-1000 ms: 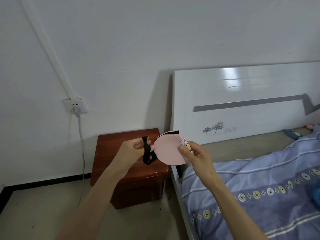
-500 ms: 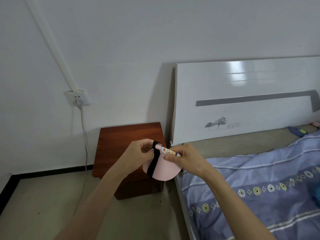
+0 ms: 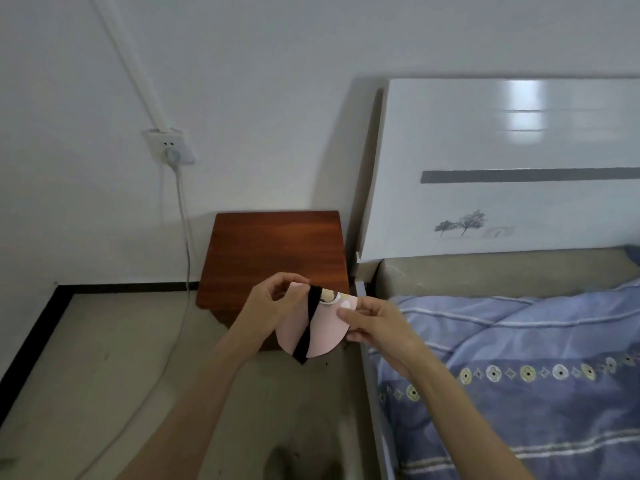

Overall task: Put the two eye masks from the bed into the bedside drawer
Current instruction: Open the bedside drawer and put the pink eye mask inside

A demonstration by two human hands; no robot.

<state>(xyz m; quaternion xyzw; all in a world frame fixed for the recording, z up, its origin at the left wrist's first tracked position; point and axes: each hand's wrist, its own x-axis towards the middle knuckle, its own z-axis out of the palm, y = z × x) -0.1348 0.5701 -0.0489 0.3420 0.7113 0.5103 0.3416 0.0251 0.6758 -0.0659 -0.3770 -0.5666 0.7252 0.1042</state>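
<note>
Bare nightstand top [image 3: 277,251], hemmed between wall [image 3: 263,98] and headboard [image 3: 502,161].

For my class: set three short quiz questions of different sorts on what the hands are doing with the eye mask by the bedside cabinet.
1. True or false: the pink eye mask is held by both the left hand and the right hand.
2. The black strap runs: A) across the mask, B) round a wrist.
3. Fill in: the blue quilt lies on the ____.

Key: 1 true; 2 A; 3 bed.
</note>
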